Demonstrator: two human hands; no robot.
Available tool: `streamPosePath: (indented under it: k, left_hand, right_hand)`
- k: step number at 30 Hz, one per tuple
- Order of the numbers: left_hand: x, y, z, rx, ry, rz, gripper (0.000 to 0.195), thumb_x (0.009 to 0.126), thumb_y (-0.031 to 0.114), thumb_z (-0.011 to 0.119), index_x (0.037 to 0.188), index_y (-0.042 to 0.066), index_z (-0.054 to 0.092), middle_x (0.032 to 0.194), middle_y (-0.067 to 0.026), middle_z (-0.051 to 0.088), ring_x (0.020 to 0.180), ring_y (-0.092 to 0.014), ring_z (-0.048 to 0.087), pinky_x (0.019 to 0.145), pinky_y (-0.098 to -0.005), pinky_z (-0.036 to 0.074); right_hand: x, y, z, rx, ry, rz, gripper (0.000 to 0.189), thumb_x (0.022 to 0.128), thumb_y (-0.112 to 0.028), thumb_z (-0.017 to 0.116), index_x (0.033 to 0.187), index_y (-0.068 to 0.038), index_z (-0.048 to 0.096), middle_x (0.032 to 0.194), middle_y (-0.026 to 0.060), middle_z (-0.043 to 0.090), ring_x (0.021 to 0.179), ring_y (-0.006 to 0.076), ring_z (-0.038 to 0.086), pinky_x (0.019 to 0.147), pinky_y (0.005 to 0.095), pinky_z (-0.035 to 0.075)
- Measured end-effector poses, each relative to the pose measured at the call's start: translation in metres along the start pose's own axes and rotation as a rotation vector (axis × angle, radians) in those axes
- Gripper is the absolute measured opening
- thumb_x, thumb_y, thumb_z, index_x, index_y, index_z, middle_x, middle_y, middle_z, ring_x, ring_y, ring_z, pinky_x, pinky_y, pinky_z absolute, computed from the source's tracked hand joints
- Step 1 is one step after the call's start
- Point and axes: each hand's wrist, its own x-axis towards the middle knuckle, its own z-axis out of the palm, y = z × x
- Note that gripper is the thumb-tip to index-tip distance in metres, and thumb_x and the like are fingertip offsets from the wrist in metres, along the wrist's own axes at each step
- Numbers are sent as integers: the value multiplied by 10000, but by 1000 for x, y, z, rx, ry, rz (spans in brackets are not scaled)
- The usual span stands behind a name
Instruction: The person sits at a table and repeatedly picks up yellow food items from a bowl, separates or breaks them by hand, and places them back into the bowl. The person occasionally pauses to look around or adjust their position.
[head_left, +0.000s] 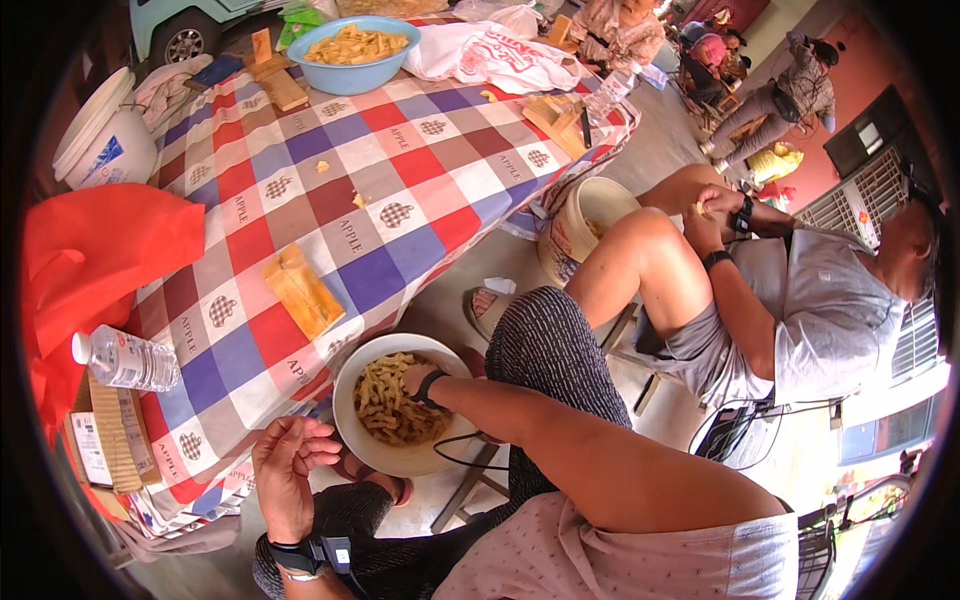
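My right hand (420, 381) reaches into a white bucket (346, 397), where it touches long, yellowish-brown food pieces (390, 405); its fingertips are partly hidden, so I cannot tell whether it grips any. Left of the bucket, my left hand (294, 457) is raised with its fingers loosely curled and nothing seen in it. Above the bucket, near the table's edge, lies a small wooden board (303, 292) on the checked tablecloth (405, 150).
A water bottle (133, 360), a red bag (97, 247) and a cardboard box (112, 435) are at left. A blue basin (356, 75) of yellow pieces stands at the far side. At right a person (810, 292) sits beside another bucket (574, 232).
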Motion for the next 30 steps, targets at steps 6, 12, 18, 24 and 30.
streamPosePath:
  k: [6,12,18,24,30]
  left_hand:
    - [0,-8,-19,46,31,-19,225,949,181,525,999,-29,584,890,-149,668,704,-203,663,628,-308,539]
    - [6,-13,-29,89,-58,-33,293,951,214,536,1093,-40,571,985,-161,663,817,-213,666,740,-316,528]
    - [8,-9,-29,67,-76,-13,281,976,222,500,1024,-35,603,950,-159,673,798,-203,670,737,-292,528]
    - [7,-11,-31,59,-42,4,281,975,217,497,1001,-37,615,940,-152,673,791,-196,670,735,-287,525]
    - [4,-12,-35,69,-23,4,276,978,207,488,995,-37,617,936,-147,673,786,-190,668,737,-283,525]
  right_hand:
    - [-10,-29,-2,105,80,-27,138,759,-115,622,860,-65,701,720,167,596,599,281,563,505,430,423]
    - [-4,-19,-11,827,-217,-182,87,820,-184,673,870,-116,695,645,23,571,518,182,526,450,372,427]
    - [78,67,-24,1486,-830,-161,204,920,-213,465,814,-54,536,770,82,566,685,247,499,622,418,378]
    - [114,93,4,1371,-697,75,236,919,-243,425,726,-109,446,731,34,488,658,243,427,630,421,351]
    - [110,84,5,1129,-568,344,199,888,-228,487,749,-86,471,733,70,486,652,256,429,628,414,354]
